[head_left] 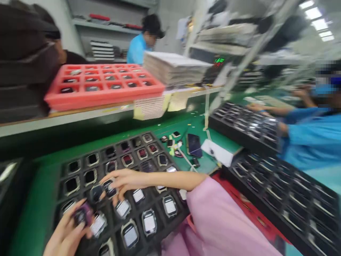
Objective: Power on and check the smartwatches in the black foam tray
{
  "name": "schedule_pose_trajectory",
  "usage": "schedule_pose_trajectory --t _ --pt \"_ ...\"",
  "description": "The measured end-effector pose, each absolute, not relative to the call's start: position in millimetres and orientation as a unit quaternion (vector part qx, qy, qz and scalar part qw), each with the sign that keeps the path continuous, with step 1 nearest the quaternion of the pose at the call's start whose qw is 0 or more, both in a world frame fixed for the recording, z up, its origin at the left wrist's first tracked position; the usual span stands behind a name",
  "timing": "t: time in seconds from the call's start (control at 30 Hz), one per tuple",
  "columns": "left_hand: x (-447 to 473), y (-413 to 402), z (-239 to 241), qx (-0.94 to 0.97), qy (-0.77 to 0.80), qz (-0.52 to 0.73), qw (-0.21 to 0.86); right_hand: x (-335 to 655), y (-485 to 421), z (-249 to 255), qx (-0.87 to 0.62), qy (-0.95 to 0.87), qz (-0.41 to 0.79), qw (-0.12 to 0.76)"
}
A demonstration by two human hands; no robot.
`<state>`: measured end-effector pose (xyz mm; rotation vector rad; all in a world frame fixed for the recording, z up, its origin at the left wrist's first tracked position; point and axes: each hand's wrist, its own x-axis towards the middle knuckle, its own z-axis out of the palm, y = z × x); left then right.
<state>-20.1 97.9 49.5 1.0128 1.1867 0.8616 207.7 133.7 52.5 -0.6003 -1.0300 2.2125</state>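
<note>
My left hand (68,227) is closed on a dark watch case with a purple edge (83,213), held over the lower left of a black compartment tray (112,233). Stretched across that tray, my right hand (126,180) has its fingers curled round a silver-rimmed watch case (109,187). Another dark watch case (97,193) is right beside those fingertips, blurred. Several square watch cases fill the compartments: the far rows show dark faces, while nearer ones, such as this watch case (130,234), show pale faces.
A red tray (106,95) of watch parts sits on the shelf ahead, beside stacked sheets (173,67). Loose parts and a dark phone-like slab (194,145) lie on the green bench. More black trays (282,199) stand to the right, near a co-worker's blue sleeve (314,135).
</note>
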Motion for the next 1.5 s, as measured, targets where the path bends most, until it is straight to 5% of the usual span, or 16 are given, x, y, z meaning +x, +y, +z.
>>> schedule_pose_trajectory --t 0.27,1.13,1.37,1.5 --pt "-31.7 110.3 38.4 0.395 0.382 0.406 0.73 201.3 141.4 55.6 -0.353 -0.425 0.764 0.333" --pt "-38.6 115.5 47.8 0.432 0.353 0.392 0.732 195.8 140.9 53.8 -0.376 -0.573 0.674 0.278" --pt "-40.6 117.8 51.3 0.419 0.343 0.392 0.744 207.1 153.9 46.9 -0.404 -0.843 0.289 0.207" --pt "-38.6 117.7 52.1 0.401 0.358 0.392 0.747 210.9 157.9 49.7 -0.38 -0.884 0.219 0.165"
